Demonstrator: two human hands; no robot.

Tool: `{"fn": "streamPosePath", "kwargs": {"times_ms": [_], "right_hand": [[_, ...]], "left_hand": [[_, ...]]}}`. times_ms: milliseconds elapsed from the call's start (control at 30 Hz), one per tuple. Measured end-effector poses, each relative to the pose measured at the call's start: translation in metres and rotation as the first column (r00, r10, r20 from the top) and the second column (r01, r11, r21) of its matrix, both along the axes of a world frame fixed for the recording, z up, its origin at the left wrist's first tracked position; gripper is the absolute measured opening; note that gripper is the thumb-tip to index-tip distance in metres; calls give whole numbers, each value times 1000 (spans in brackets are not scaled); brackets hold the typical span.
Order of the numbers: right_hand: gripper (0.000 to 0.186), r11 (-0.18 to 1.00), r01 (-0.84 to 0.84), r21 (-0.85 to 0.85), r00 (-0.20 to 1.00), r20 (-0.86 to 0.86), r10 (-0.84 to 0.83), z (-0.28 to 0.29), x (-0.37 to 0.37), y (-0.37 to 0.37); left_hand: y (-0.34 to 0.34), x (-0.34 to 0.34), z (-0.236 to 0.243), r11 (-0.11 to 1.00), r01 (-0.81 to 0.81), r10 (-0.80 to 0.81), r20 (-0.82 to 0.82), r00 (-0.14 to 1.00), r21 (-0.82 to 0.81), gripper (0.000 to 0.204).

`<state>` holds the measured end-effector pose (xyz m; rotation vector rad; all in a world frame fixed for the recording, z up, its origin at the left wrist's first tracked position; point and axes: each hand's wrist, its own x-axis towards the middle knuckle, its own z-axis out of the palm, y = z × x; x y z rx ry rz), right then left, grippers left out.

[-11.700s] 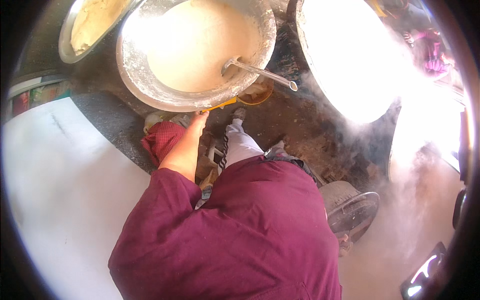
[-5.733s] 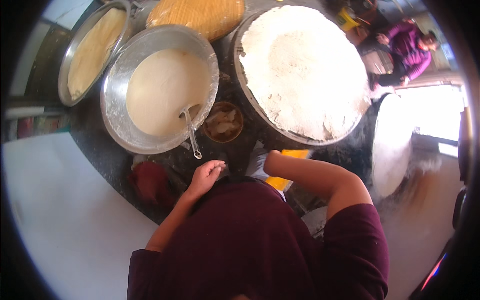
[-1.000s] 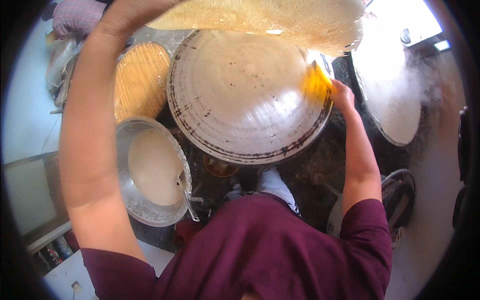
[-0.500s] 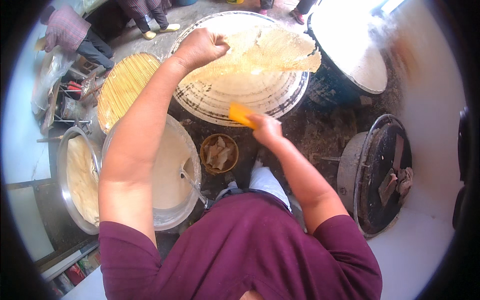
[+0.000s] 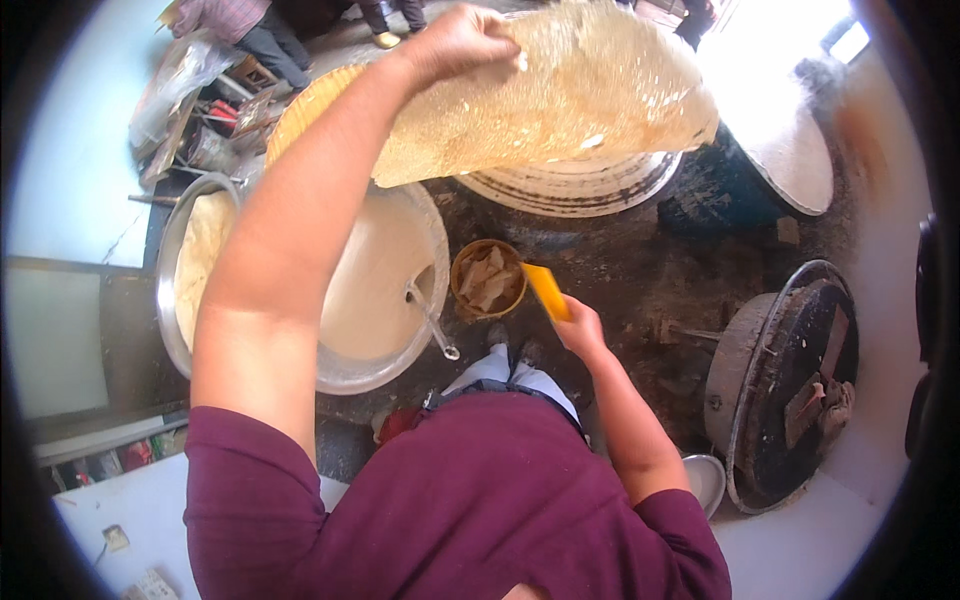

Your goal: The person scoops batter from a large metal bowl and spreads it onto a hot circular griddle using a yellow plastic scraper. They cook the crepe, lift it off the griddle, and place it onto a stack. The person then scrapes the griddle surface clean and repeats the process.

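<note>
Raised high in front, my left hand (image 5: 468, 45) pinches the edge of a large thin flatbread (image 5: 570, 100), pale tan with small holes. The sheet hangs stretched toward the right, over the near part of a round griddle (image 5: 580, 195) with dark rings. Lower down, my right hand (image 5: 578, 328) grips a yellow scraper (image 5: 543, 290) with its blade pointing up and left. Beside the blade stands a small yellow bucket (image 5: 456, 285) holding brown flatbread scraps (image 5: 488, 278). The flatbread hides much of the griddle.
At left, a wide basin of pale batter (image 5: 365, 285) has a ladle (image 5: 430, 318) in it. Beyond it stand a metal bowl with folded flatbread (image 5: 203, 245) and a round straw mat (image 5: 312, 105). A dark-topped drum (image 5: 790, 390) stands right. Another person (image 5: 245, 25) is far left.
My left hand has lifted the flatbread up and away from the griddle, nearer to me. My right hand with the scraper has moved down and right. The view has shifted with my body.
</note>
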<state>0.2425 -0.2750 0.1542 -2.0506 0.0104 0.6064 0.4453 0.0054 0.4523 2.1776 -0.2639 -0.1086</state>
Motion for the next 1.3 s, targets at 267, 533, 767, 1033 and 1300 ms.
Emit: {"fn": "streamPosePath", "kwargs": {"times_ms": [267,533,767,1033,1300], "right_hand": [[36,918,382,110,896,-287,-338,-62,-91,-102],[33,880,470,71,852,-299,-430,-86,-138,-89],[31,914,402,56,869,-339,-361,-42,-167,1],[21,967,255,30,897,-382,-225,-12,-149,71],[24,986,157,-63,912,-375,-169,39,-129,97]], "left_hand": [[86,-14,52,914,-326,331,-23,943,-242,16],[328,-84,49,955,139,-282,653,703,263,52],[547,-244,51,316,-670,814,-170,555,-672,39],[658,-496,-82,-344,-405,881,-440,172,-847,42],[616,-573,-291,-741,-5,670,-739,-72,-672,43]]}}
